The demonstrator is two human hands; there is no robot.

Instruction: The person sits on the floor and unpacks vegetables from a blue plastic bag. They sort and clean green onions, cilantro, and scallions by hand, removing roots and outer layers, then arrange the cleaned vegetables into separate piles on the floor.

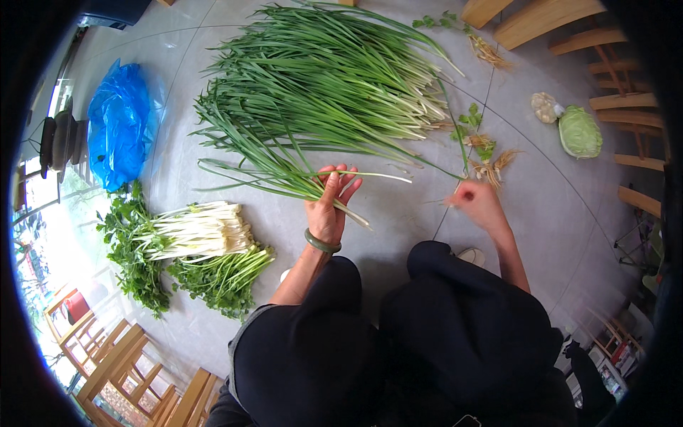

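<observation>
My left hand (329,205), with a green bangle at the wrist, holds a small bunch of garlic chives (288,173). Its pale ends stick out past the palm, and one stalk lies across the fingers under the thumb. My right hand (477,205) is curled and blurred above the floor to the right; whether anything is pinched in it is unclear. Long green blades end close by it. Beyond both hands spreads a large pile of garlic chives (331,80), pale ends toward the right. Cut root ends with leaves (485,160) lie just past my right hand.
At left are a blue plastic bag (120,123), pale-stemmed leafy bunches (205,229) and a thinner green-stemmed bunch (229,283). A cabbage (580,132) and a garlic bulb (544,108) lie at right. Wooden chairs (555,21) stand around the tiled floor (395,213).
</observation>
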